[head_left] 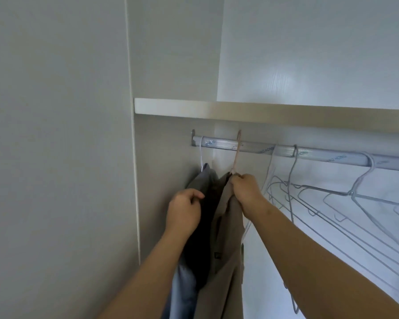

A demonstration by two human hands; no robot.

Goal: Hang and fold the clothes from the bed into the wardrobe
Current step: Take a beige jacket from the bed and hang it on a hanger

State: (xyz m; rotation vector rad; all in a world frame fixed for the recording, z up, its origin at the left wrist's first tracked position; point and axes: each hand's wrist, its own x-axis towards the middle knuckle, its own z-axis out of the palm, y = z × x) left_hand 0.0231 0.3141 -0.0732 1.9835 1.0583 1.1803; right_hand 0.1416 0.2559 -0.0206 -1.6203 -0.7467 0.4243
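A silver rail (pixel 258 149) runs under the wardrobe shelf (pixel 240 112). Two garments hang at its left end. A grey-blue garment (pixel 184 279) hangs on a white hanger (pixel 201 155) nearest the side wall. Beside it a tan garment (pixel 226 261) with a dark inside hangs on a pinkish hanger (pixel 237 155). My right hand (pixel 245 188) pinches the tan garment at its top, just under the hanger's hook. My left hand (pixel 184 211) grips the garment's dark left edge lower down.
Several bare grey wire hangers (pixel 332 199) hang on the rail to the right, tilted and overlapping. The wardrobe's white side panel (pixel 161 180) stands close on the left. The white back wall shows behind the hangers.
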